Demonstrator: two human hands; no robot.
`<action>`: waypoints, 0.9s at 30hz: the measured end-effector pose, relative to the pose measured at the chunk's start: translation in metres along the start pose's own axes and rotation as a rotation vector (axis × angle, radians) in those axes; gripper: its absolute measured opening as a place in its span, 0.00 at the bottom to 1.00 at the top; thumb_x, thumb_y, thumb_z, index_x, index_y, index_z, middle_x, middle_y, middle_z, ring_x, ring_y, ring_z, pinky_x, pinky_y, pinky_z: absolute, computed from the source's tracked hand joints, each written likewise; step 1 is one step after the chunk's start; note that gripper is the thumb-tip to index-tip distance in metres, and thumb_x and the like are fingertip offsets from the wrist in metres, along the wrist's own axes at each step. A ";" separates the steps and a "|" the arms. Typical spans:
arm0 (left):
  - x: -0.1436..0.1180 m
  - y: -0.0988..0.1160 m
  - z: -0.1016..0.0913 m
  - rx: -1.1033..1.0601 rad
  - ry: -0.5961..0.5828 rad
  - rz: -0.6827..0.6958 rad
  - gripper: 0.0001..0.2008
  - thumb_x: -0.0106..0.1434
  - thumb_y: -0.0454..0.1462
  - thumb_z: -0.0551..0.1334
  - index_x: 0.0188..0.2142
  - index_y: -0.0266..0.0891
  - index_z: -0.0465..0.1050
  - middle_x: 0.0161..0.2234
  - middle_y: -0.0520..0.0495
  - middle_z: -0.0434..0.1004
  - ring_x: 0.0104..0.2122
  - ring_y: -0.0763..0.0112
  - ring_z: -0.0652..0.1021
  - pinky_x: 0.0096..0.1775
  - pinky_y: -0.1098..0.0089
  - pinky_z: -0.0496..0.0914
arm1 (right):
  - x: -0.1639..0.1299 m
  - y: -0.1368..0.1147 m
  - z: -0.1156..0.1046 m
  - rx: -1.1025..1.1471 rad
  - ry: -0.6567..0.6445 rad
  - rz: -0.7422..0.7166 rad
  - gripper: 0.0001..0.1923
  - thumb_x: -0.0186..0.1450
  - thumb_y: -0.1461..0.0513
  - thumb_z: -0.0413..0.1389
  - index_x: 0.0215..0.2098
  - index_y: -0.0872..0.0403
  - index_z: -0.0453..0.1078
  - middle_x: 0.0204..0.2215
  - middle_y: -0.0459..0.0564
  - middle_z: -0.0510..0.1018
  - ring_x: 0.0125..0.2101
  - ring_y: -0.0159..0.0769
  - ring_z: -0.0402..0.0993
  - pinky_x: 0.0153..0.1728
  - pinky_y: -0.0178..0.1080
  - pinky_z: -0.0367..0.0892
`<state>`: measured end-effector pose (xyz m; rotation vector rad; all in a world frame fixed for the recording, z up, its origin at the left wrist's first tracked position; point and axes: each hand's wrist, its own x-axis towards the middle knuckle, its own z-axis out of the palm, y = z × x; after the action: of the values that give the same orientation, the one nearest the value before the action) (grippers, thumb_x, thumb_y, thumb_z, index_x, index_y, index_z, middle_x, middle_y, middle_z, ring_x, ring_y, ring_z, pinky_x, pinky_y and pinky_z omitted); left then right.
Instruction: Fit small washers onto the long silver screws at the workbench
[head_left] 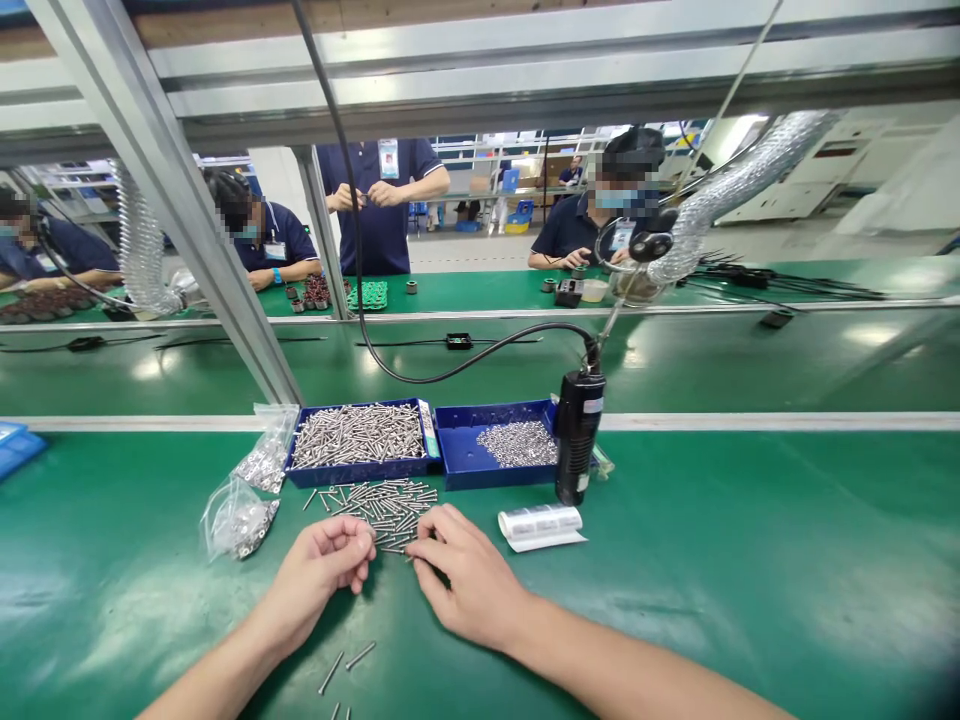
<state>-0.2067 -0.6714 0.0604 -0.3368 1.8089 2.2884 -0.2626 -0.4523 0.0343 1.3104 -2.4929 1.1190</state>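
Observation:
A loose pile of metal screws (pixel 394 508) lies on the green bench in front of me. At its left edge is my left hand (pixel 330 565), fingers curled and thumb pressed to the forefinger; whatever is in that pinch is hidden. My right hand (pixel 469 575) reaches in from the right, its fingertips closed at the pile's near edge on what looks like a screw. Behind the pile, one blue tray (pixel 360 470) is heaped with screws. Beside it, a second blue tray (pixel 461 455) holds small metal nuts (pixel 521 443). Several single screws (pixel 330 673) lie nearer to me.
A black electric screwdriver (pixel 577 440) hangs by its cable right of the trays, above a curled label sheet (pixel 541 526). Plastic bags of small metal parts (pixel 240 520) lie left. A metal post (pixel 187 210) rises at left. Co-workers (pixel 382 200) are across the bench.

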 end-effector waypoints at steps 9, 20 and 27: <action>0.002 -0.012 -0.002 -0.047 0.061 -0.011 0.18 0.53 0.44 0.75 0.37 0.33 0.78 0.30 0.47 0.77 0.25 0.76 0.72 0.28 0.74 0.66 | -0.013 -0.031 0.023 -0.175 -0.230 -0.384 0.08 0.69 0.62 0.54 0.45 0.53 0.71 0.45 0.49 0.77 0.37 0.38 0.67 0.34 0.39 0.65; 0.001 -0.010 -0.006 -0.057 0.097 -0.024 0.19 0.51 0.44 0.76 0.38 0.34 0.80 0.34 0.44 0.80 0.27 0.75 0.74 0.29 0.75 0.69 | -0.021 -0.031 0.016 -0.347 -0.374 -0.281 0.13 0.63 0.67 0.53 0.47 0.55 0.70 0.35 0.51 0.74 0.33 0.41 0.68 0.31 0.40 0.65; -0.003 -0.010 0.000 -0.098 0.080 -0.094 0.19 0.50 0.42 0.77 0.37 0.32 0.82 0.30 0.44 0.80 0.25 0.77 0.72 0.27 0.76 0.68 | -0.002 -0.010 0.007 0.334 -0.021 0.142 0.13 0.72 0.65 0.47 0.49 0.52 0.70 0.39 0.51 0.74 0.39 0.37 0.72 0.42 0.40 0.70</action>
<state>-0.2008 -0.6689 0.0516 -0.5254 1.6817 2.3348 -0.2524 -0.4591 0.0340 1.2344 -2.5266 1.6196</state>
